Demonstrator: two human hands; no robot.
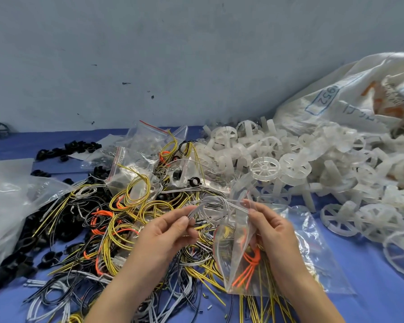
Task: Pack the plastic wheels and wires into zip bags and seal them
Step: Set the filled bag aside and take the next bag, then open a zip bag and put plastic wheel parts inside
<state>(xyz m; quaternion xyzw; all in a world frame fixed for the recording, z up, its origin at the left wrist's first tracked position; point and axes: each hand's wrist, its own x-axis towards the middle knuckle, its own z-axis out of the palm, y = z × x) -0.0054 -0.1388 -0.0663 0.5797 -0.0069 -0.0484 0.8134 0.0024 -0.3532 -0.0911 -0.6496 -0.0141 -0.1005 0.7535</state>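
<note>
blue table (371,294); zip bag (238,259) partly behind right hand (273,231), wheels (313,169) cropped

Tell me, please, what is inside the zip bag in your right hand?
Orange wires lie inside the zip bag; yellow wires may be inside or underneath; the right hand hides part.

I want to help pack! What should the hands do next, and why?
Probably slide the white wire coil down into the zip bag. The left hand pinches the coil at the bag's open mouth, which the right hand holds; orange wire is already inside.
</note>
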